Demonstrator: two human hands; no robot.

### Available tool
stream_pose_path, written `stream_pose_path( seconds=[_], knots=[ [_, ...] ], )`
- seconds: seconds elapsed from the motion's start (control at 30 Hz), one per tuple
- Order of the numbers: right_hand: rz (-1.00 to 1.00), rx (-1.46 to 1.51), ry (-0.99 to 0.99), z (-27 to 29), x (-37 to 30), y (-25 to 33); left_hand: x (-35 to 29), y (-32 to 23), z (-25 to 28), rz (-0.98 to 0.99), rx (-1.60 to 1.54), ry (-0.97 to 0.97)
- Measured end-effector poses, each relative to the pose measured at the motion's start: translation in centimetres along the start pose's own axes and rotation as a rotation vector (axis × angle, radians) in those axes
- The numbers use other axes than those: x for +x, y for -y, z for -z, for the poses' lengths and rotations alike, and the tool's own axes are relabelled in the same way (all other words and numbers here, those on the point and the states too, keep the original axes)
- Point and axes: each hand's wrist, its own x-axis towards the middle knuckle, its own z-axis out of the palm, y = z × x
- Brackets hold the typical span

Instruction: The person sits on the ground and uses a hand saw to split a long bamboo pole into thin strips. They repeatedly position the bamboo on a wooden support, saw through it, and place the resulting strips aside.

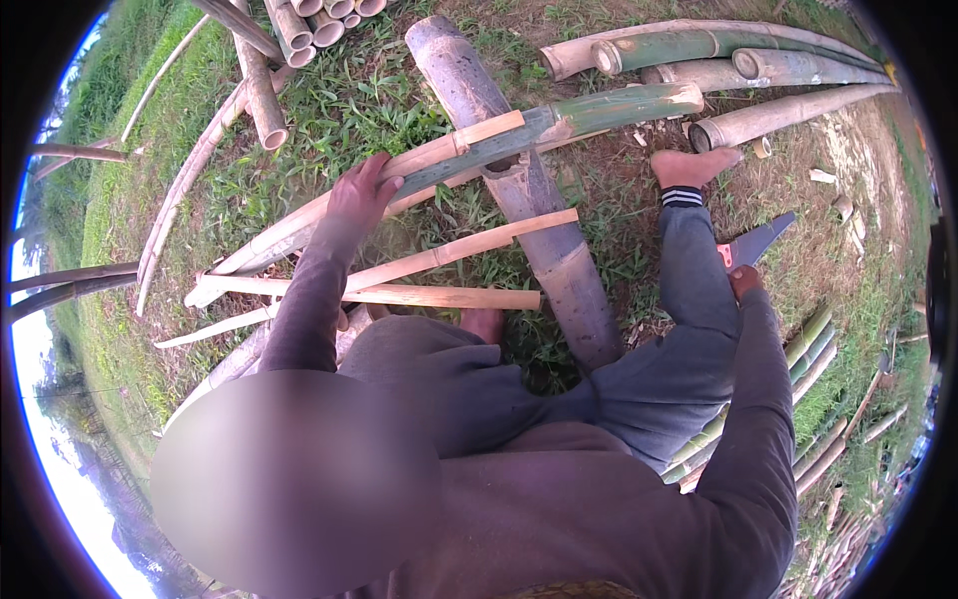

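My left hand (361, 192) is closed over a long green bamboo pole (609, 110), its fingers curled across the top. A pale split piece (494, 130) lies along the pole there. Beneath, a thick grey bamboo log (564, 265) runs crosswise, and the pole rests over it. Out to the right, my right hand (743, 283) grips the red handle of a handsaw (763, 242), whose dark blade points away from me. The saw is apart from the pole. Two split bamboo strips, one slanting (469, 243) and one nearly level (459, 297), lie nearer to my legs.
Several bamboo poles (689, 45) lie at the far right, near my bare foot (694, 168). Cut tubes (309, 25) are piled at the far left. More green poles (813, 344) lie beside my right arm. Grass and wood chips cover the ground.
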Motion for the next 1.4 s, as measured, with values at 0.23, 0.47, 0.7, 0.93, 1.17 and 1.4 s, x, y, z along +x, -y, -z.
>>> stream_pose_path(
  seconds=[0.23,0.47,0.7,0.93,1.17,1.4],
  knots=[
    [0.007,0.012,0.205,-3.1,2.7,-1.3,-0.1,0.2,-0.7,-0.029,0.029,0.034],
    [0.006,-0.021,0.217,-2.2,3.4,-0.7,-0.6,-0.6,-1.4,-0.025,0.092,-0.079],
    [0.03,-0.035,0.021,-2.2,4.0,1.1,-0.7,-1.2,-1.1,0.021,0.103,-0.041],
    [0.188,0.122,-0.505,-1.7,4.6,11.4,-0.5,-1.1,-1.6,0.004,0.12,-0.053],
    [0.433,0.341,-0.769,-2.7,5.6,24.8,-0.9,-1.6,-1.2,0.024,0.091,-0.057],
    [0.211,0.034,-1.145,-5.2,8.6,31.1,-3.8,-1.6,1.1,-0.104,0.181,-0.343]
  ],
)
